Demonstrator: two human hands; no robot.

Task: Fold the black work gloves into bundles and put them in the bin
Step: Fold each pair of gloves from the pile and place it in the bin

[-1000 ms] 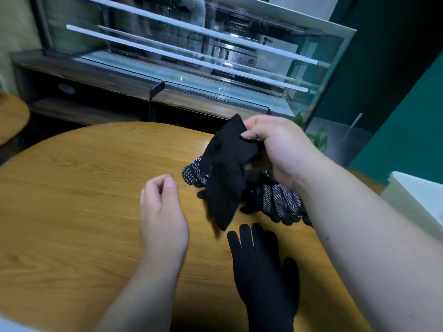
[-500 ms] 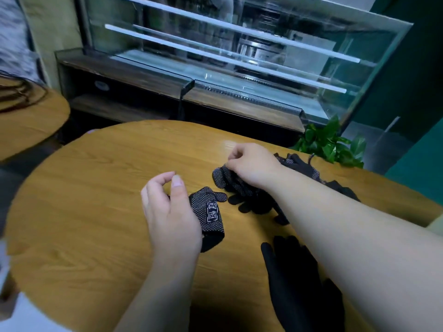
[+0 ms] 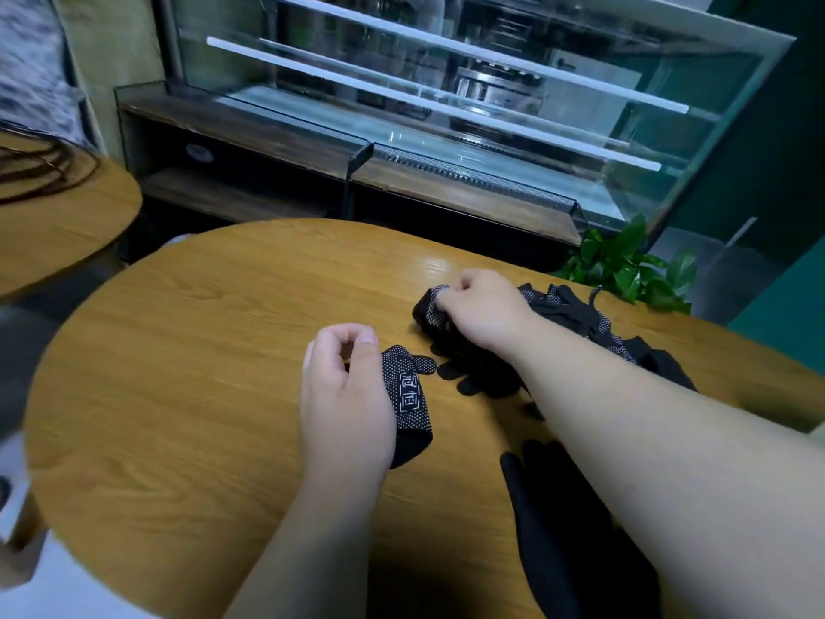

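Black work gloves (image 3: 580, 314) sat in a loose pile toward the far right edge of the round wooden table (image 3: 201, 350), not bundled yet. Behind the table stood a glass display case (image 3: 491, 105), with a green plant (image 3: 625, 265) just off the far right edge. No bin in view.

A plain glove (image 3: 558, 529) lay flat at the near edge, partly under the right forearm, fingers pointing to the far side. A dotted glove (image 3: 408, 395) with a white logo lay near the middle of the table, apart from the pile, left side hidden by the left hand.

The right hand (image 3: 482, 310) was on the left end of the pile, fingers curled and pinching a top glove (image 3: 431, 312) with white grip dots. The left hand (image 3: 343, 404) hung over the dotted glove, fingers loosely curled, thumb near the index finger, nothing seen in it.

Step, as I judged it: gathering a pair, folding not begun. The next move probably called for lifting the top glove clear without dragging its neighbours, laying it on the dotted glove, then rolling both tight. The bin would have to be found off-frame.
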